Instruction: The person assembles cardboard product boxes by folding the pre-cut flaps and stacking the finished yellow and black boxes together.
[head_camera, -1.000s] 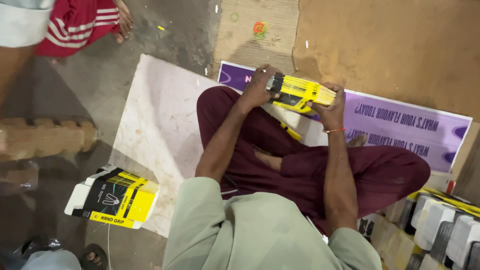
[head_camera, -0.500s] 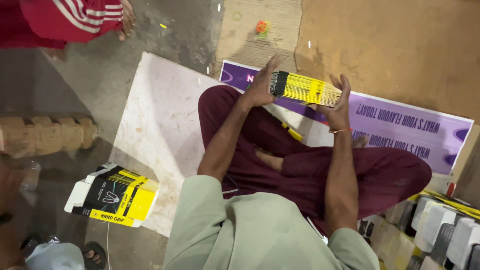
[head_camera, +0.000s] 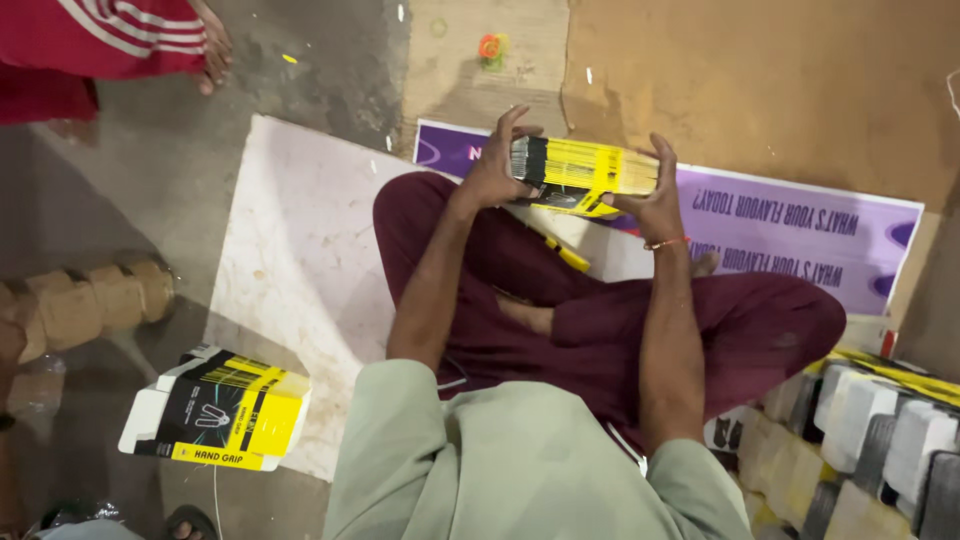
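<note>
I sit cross-legged in maroon trousers and hold a thick stack of flat yellow-and-black cartons (head_camera: 585, 172) above my knees. My left hand (head_camera: 495, 160) clasps the stack's left end, fingers curled over the top. My right hand (head_camera: 650, 200), with an orange thread on the wrist, grips the right end from below and behind. The stack is level, edges facing me. A single loose yellow piece (head_camera: 565, 254) lies on the sheet under the stack.
A second pile of yellow-and-black flat cartons (head_camera: 215, 410) lies at lower left on the white board (head_camera: 290, 260). A purple printed sheet (head_camera: 800, 235) lies ahead. Stacked cartons (head_camera: 870, 440) stand at right. Another person's foot (head_camera: 210, 45) and red garment are at top left.
The stack has been turned and squared between my hands, now held level and slightly lower. The other person's red clothing has shifted at the top left.
</note>
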